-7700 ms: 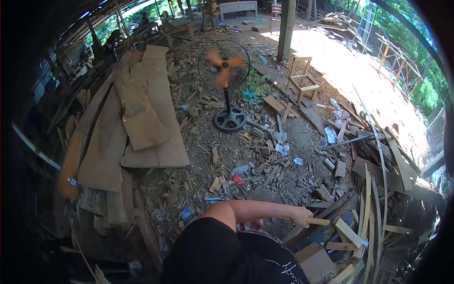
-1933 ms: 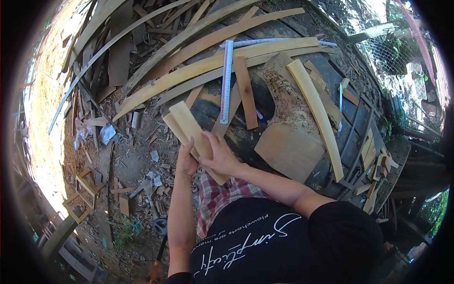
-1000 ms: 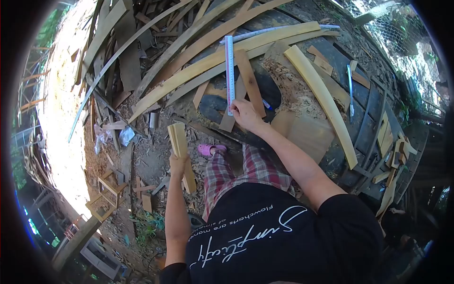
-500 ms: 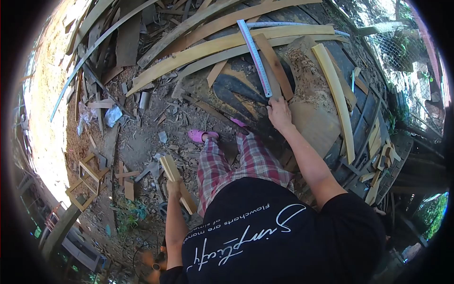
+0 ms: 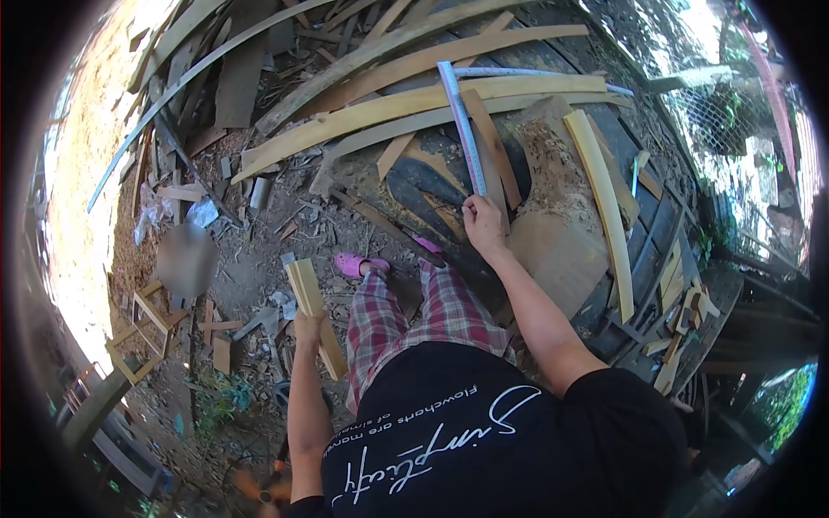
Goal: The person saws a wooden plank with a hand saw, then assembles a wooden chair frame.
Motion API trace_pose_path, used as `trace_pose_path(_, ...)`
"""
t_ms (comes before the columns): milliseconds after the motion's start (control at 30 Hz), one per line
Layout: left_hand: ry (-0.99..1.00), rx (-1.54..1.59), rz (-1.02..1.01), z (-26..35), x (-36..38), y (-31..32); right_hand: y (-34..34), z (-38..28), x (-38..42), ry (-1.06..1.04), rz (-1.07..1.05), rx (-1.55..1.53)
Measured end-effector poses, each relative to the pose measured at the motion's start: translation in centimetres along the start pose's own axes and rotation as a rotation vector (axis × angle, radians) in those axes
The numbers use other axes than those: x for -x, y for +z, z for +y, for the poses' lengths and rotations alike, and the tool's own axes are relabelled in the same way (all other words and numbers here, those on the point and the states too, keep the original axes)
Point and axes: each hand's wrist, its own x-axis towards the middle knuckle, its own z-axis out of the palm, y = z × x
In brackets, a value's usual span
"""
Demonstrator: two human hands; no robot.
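Observation:
My left hand (image 5: 309, 326) is closed around short, pale wooden strips (image 5: 302, 285), held together beside my left leg. Ahead of me, my right hand (image 5: 485, 226) has its fingers pinched at the near end of a white measuring tape (image 5: 462, 125) with pink and blue markings. The tape lies across long curved planks, and another marked stretch runs off to the right from its far end. Right beside it rests a narrow brown board (image 5: 494, 151). My fingertips partly hide the tape's end.
Long planks (image 5: 414, 104) lie across the pile ahead. A rotten log (image 5: 548, 168) and a pale board (image 5: 596, 198) are to the right. Wood scraps litter the dirt. A wooden frame (image 5: 142, 332) and orange blades (image 5: 263, 494) are at left. A blurred round patch hides some ground.
My right hand has shifted slightly left at the tape's near end. My left hand still holds the wooden strips. The whole view has moved a little, and a blurred patch has appeared at left.

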Motion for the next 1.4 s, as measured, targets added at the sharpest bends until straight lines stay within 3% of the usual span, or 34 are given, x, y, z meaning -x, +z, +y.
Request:
trace_pose_path(133,-0.011,-0.228,0.097,-0.6,0.9,-2.2,0.7,-3.7,0.3,-0.185,-0.093,-0.091)
trace_pose_path(267,-0.001,-0.248,0.244,-1.4,2.2,-5.4,3.9,-10.9,2.1,-0.242,-0.474,-0.094)
trace_pose_path(467,-0.038,-0.242,0.104,-4.3,4.2,-13.1,13.2,-19.4,4.7,-0.452,-1.004,0.026)
trace_pose_path(533,-0.087,-0.223,0.086,-6.0,5.3,-16.2,15.8,-22.5,5.3,-0.565,-1.116,0.300)
trace_pose_path(567,-0.126,-0.220,0.034,-6.8,5.8,-17.4,17.2,-23.8,5.5,-0.595,-1.123,0.314)
trace_pose_path(733,-0.163,0.050,0.155,-16.2,6.4,-20.9,23.5,-31.9,5.9,-0.740,-1.249,0.355)
trace_pose_path(800,-0.343,0.289,0.113,-18.9,5.9,-21.7,26.2,-35.3,5.5,-0.802,-1.304,0.351)
trace_pose_path(967,-0.476,0.446,0.194,-17.4,5.6,-26.6,35.4,-42.1,3.4,-0.858,-1.431,0.445)
trace_pose_path(1167,-0.420,0.725,0.451,-13.3,4.2,-36.6,48.3,-50.9,0.7,-0.907,-1.642,0.626)
trace_pose_path(1233,-0.342,0.736,0.595,-11.7,3.9,-39.5,50.4,-53.1,0.3,-0.966,-1.675,0.659)
trace_pose_path(1367,-0.382,0.486,0.674,-12.2,2.1,-41.8,54.9,-56.7,0.8,-1.119,-1.722,0.641)
trace_pose_path(1400,-0.381,0.567,0.656,-11.8,2.1,-42.9,55.8,-57.9,1.0,-1.130,-1.744,0.656)
